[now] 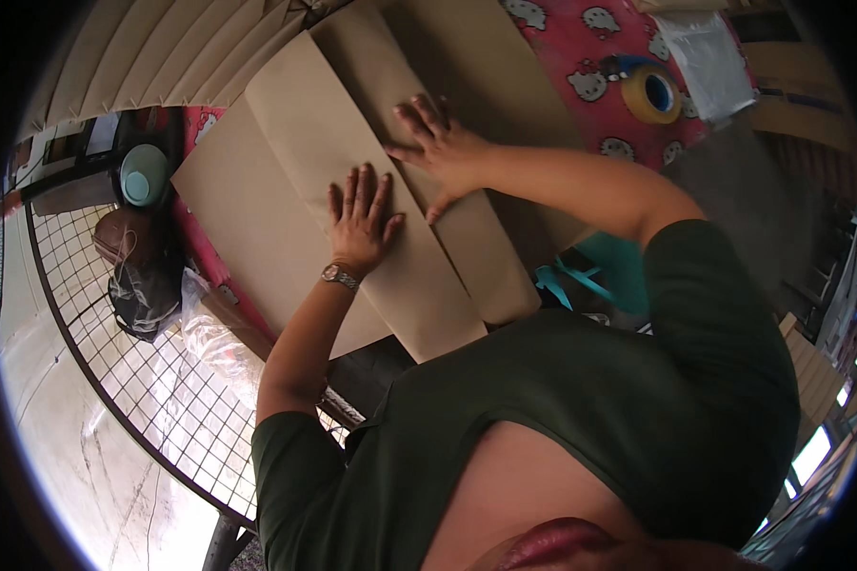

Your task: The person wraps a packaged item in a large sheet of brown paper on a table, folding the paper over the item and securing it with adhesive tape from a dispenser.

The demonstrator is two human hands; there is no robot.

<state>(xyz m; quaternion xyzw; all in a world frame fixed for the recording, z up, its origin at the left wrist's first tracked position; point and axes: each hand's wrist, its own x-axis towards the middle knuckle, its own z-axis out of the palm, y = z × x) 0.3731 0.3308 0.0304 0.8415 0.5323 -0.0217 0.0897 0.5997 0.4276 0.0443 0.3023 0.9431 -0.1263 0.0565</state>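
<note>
A large sheet of brown paper (233, 190) lies spread in front of me, with its two sides folded inward into long flaps. My left hand (360, 224), with a watch (339, 276) on the wrist, rests flat on the wide left flap (305, 124). Spread over the narrower right flap (490, 257) is my right hand (445, 157), its thumb close to the seam where the flaps meet. Both hands are open, fingers apart, and hold nothing. What lies beneath the flaps is hidden.
Pleated brown paper pieces (176, 52) are stacked at the far left. A yellow tape roll (650, 93) and clear plastic bags (709, 62) lie on the pink patterned cover (581, 48) at right. At left are a pale green cup (145, 176) and a wire grid (114, 333).
</note>
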